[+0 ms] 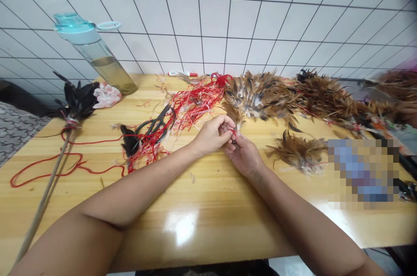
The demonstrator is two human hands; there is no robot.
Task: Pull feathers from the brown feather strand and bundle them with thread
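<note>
Pinched closed near the middle of the bench (pixel 202 206), the left grip (pixel 211 136) has a bit of red string (pixel 233 131), and the right grip (pixel 243 154) holds the pale base of a small brown tuft (pixel 238 116) pointing toward twelve o'clock. Around those hands I see a brown feather heap (pixel 260 93) at one o'clock, a loose feather bunch (pixel 298 150) at three, black-handled scissors (pixel 159 125) at nine, and a bottle (pixel 110 65) at ten; tangled red strands (pixel 198 104) lie between ten and eleven.
</note>
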